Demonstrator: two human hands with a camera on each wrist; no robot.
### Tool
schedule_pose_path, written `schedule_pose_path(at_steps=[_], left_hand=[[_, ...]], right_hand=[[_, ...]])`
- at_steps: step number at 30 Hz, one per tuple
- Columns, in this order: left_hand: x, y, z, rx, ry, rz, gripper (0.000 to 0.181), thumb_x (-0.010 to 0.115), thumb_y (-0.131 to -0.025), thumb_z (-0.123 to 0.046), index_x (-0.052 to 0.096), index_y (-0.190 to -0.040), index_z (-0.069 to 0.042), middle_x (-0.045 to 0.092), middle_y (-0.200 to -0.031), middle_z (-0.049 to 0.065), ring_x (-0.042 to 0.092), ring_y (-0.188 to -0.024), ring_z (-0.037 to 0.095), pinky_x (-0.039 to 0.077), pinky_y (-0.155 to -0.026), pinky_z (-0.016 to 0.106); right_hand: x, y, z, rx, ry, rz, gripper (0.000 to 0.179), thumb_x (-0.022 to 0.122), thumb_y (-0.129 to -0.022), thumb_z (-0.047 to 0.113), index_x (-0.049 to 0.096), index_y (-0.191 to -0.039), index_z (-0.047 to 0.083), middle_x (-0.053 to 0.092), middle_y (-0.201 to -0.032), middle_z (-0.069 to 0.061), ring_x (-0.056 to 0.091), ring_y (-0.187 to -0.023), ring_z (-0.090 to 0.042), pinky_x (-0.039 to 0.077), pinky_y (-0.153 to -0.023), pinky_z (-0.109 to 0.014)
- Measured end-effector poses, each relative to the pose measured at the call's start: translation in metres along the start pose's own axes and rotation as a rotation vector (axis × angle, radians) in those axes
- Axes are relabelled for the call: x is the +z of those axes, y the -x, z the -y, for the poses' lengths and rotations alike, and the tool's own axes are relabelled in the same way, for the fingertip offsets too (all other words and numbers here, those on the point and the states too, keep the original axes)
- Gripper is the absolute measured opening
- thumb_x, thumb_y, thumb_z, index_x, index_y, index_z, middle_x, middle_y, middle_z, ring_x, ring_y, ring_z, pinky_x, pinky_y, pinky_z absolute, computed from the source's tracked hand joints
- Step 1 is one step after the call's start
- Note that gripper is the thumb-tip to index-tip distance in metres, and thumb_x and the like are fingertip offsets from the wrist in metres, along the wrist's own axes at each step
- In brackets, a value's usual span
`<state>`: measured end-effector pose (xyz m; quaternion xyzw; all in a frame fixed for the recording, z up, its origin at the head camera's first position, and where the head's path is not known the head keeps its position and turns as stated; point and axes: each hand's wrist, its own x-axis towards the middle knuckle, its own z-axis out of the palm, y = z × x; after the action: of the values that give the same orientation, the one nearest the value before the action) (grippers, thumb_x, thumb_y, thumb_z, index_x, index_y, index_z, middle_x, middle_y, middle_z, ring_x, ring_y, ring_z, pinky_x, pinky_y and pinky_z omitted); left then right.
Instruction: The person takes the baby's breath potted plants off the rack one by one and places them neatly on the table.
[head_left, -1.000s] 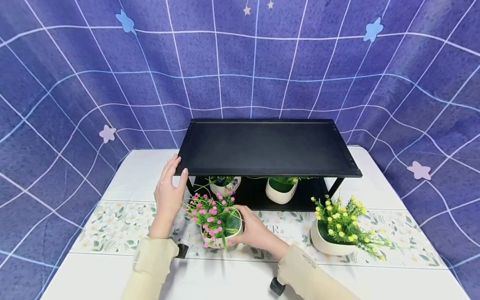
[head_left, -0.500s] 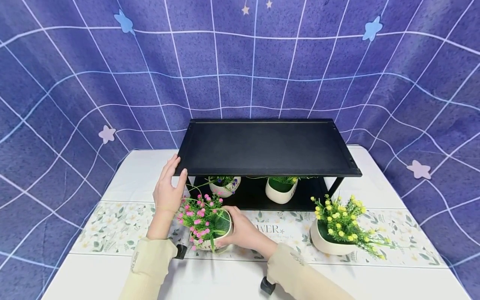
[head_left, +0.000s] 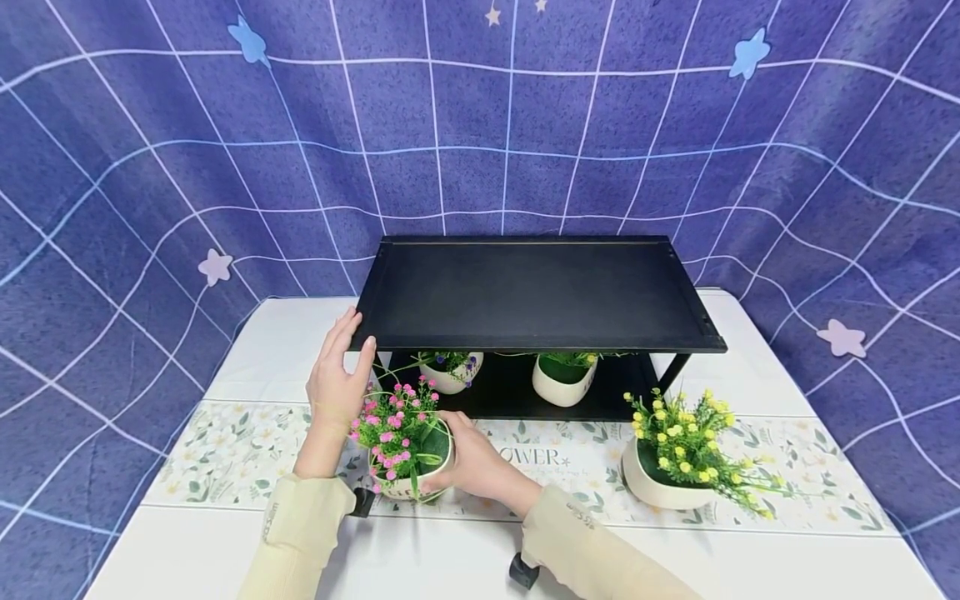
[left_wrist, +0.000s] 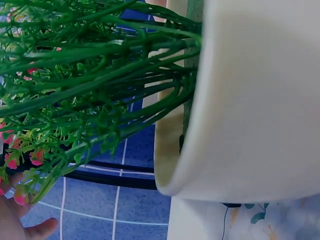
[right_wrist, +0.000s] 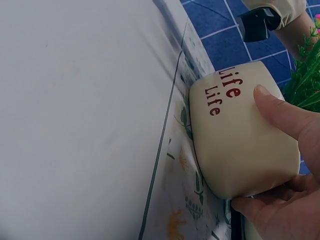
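My right hand [head_left: 480, 461] grips a cream flowerpot [head_left: 402, 488] with pink artificial flowers [head_left: 393, 429]. In the right wrist view, the thumb lies on the side of the flowerpot [right_wrist: 240, 135], which bears red "Life" lettering, and the fingers curl round its other side. The pot appears to stand on the floral strip. My left hand [head_left: 337, 383] touches the front left corner of a black two-tier shelf [head_left: 525, 292], fingers fairly straight. Pot and green stems [left_wrist: 100, 75] fill much of the left wrist view, partly covering the left hand [left_wrist: 15, 215].
Inside the shelf's lower tier stand a white pot with purple flowers [head_left: 450, 375] and another white pot [head_left: 562, 387], both partly hidden by the top board. A yellow-flowered pot [head_left: 667, 483] stands at the right. A blue grid curtain [head_left: 480, 108] hangs behind the white table [head_left: 187, 550].
My right hand has moved the pink-flowered pot leftward along the floral strip, close to the left forearm. The left hand has stayed at the shelf corner.
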<state>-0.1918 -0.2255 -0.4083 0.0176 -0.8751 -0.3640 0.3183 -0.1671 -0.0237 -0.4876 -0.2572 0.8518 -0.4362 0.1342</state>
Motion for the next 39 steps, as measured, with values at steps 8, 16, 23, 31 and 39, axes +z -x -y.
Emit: schedule_pose_path(at_steps=[8,16,23,31,39], left_hand=[[0.000,-0.001,-0.002,-0.015,-0.018,0.017,0.046,0.055,-0.096,-0.030,0.054,-0.139,-0.014,0.049,-0.149,0.002,0.042,-0.140,0.026,0.047,-0.093,0.052],[-0.001,0.000,-0.005,-0.038,-0.027,0.034,0.046,0.053,-0.097,-0.030,0.053,-0.140,-0.014,0.048,-0.149,0.002,0.042,-0.140,0.027,0.046,-0.093,0.053],[-0.003,-0.001,-0.001,-0.041,-0.027,0.058,0.046,0.053,-0.097,-0.033,0.052,-0.141,-0.017,0.047,-0.150,-0.001,0.042,-0.140,0.026,0.047,-0.090,0.052],[-0.008,-0.005,0.003,-0.020,-0.033,0.098,0.045,0.051,-0.099,-0.033,0.052,-0.141,-0.017,0.046,-0.151,0.000,0.038,-0.142,0.027,0.047,-0.093,0.052],[-0.011,-0.006,0.005,-0.009,-0.046,0.109,0.045,0.052,-0.098,-0.033,0.053,-0.141,-0.018,0.047,-0.150,-0.003,0.040,-0.142,0.025,0.048,-0.091,0.052]], right_hand=[[0.000,0.000,0.001,0.018,-0.010,-0.001,0.099,0.090,-0.065,0.032,0.036,-0.145,0.009,0.048,-0.136,-0.008,0.051,-0.126,-0.027,0.043,-0.106,-0.044],[0.001,0.002,0.001,0.038,0.007,0.015,0.099,0.088,-0.068,0.034,0.033,-0.147,0.011,0.046,-0.140,-0.007,0.048,-0.129,-0.028,0.043,-0.106,-0.045],[-0.001,0.006,-0.001,0.022,-0.008,0.064,0.104,0.086,-0.071,0.032,0.024,-0.152,0.010,0.038,-0.148,-0.009,0.042,-0.136,-0.029,0.039,-0.109,-0.050],[-0.007,0.013,-0.005,0.011,-0.015,0.078,0.106,0.085,-0.072,0.029,0.019,-0.154,0.010,0.030,-0.156,-0.013,0.034,-0.143,-0.034,0.034,-0.112,-0.055],[-0.021,0.020,-0.008,0.012,-0.055,0.086,0.102,0.084,-0.075,0.023,0.019,-0.154,0.011,0.026,-0.158,-0.015,0.033,-0.143,-0.037,0.034,-0.112,-0.056]])
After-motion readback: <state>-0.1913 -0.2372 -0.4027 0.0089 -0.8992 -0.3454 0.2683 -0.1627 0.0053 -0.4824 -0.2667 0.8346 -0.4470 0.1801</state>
